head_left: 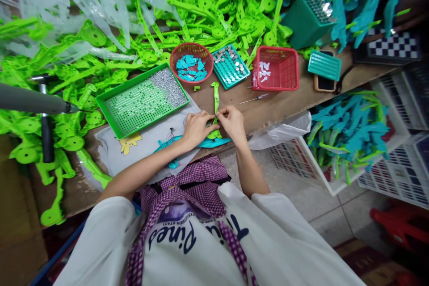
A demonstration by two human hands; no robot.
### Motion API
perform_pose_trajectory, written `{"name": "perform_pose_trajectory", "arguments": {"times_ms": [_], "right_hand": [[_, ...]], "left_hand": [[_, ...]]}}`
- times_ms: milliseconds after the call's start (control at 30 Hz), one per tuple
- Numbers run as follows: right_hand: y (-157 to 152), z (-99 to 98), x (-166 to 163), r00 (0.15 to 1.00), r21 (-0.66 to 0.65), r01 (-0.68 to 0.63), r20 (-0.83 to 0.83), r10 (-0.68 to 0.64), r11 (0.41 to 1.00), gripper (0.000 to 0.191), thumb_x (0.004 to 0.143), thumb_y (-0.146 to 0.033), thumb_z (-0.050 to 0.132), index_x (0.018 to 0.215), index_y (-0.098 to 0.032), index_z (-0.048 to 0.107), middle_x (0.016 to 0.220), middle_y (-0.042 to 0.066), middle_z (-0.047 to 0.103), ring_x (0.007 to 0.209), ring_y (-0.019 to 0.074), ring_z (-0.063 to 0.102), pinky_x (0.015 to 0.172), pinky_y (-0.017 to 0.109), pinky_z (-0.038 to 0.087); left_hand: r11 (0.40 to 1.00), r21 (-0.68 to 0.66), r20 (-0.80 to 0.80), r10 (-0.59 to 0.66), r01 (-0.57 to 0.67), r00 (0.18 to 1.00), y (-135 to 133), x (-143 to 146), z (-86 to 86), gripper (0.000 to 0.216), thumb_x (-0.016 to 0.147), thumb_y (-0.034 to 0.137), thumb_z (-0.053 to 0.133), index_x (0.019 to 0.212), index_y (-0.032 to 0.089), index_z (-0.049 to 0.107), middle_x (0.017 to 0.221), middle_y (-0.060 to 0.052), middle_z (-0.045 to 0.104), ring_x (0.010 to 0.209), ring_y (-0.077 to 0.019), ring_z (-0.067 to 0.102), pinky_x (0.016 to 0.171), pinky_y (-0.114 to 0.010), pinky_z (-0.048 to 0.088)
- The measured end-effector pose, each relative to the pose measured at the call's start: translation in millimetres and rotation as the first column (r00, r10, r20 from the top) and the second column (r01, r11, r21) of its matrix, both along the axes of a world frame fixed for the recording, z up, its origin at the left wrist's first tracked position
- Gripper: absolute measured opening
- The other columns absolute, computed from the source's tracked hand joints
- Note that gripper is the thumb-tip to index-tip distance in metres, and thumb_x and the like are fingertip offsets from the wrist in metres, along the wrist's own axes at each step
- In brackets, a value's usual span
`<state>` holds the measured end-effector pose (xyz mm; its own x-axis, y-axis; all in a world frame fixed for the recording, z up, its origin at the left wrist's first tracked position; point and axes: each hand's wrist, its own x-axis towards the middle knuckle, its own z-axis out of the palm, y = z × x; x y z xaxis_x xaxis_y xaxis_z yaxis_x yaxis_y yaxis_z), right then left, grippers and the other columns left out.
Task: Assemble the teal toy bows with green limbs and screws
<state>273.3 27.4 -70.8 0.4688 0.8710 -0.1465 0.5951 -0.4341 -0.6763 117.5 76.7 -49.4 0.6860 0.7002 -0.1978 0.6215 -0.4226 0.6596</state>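
Observation:
My left hand (197, 128) and my right hand (233, 124) meet over the table edge, fingertips pinched together around the middle of a long bright green plastic part (216, 91). Its narrow end points away from me, and its wider end (215, 134) shows below my fingers. Whether a small piece sits between the fingertips is too small to tell. Under the hands lies a teal plastic part (214, 143). Left of it, by my left forearm, rests another teal piece (172, 161) with thin wires.
Around lie a green tray (134, 103) of screws, a red basket (191, 81) of blue pieces, a teal tray (231, 66) of metal discs, a red bin (284, 71) with white pieces and a screwdriver (258, 98). Green parts (214, 4) heap behind; a power driver (33, 99) hangs left.

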Motion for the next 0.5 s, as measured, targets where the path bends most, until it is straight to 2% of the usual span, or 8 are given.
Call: {"name": "perform_pose_trajectory", "arguments": {"times_ms": [100,300,500], "right_hand": [[1.1,1.5,-1.6,1.0,0.001,0.012,-0.007,-0.012,1.0,0.014,0.082,-0.033,0.061,0.071,-0.024,0.062,0.084,0.005,0.071,0.079,0.022,0.064,0.077,0.036,0.048],[4.2,6.8,-8.4,0.998,-0.075,0.059,0.024,-0.058,0.995,0.009,0.08,-0.024,0.06,0.071,-0.023,0.062,0.088,0.007,0.071,0.083,0.024,0.066,0.082,0.039,0.049],[1.9,9.8,-0.2,0.998,-0.074,0.005,-0.059,-0.009,0.997,0.01,0.082,-0.027,0.061,0.075,-0.021,0.066,0.089,0.006,0.073,0.083,0.0221,0.067,0.084,0.038,0.05]], "left_hand": [[1.0,0.005,0.006,0.0,0.0,1.0,-0.3,0.1,-0.8,0.03,0.098,0.04,0.064,0.12,0.023,0.075,0.114,-0.008,0.073,0.1,-0.0247,0.066,0.092,-0.039,0.039],[0.999,0.024,0.004,-0.03,0.029,1.0,-0.2,0.5,-0.7,0.028,0.099,0.039,0.063,0.118,0.023,0.075,0.113,-0.007,0.074,0.103,-0.0242,0.066,0.094,-0.039,0.039],[0.986,0.118,-0.016,-0.118,0.119,0.993,-2.2,-0.5,-4.2,0.029,0.104,0.036,0.055,0.119,0.02,0.073,0.112,-0.009,0.074,0.103,-0.0238,0.065,0.094,-0.04,0.039]]}}
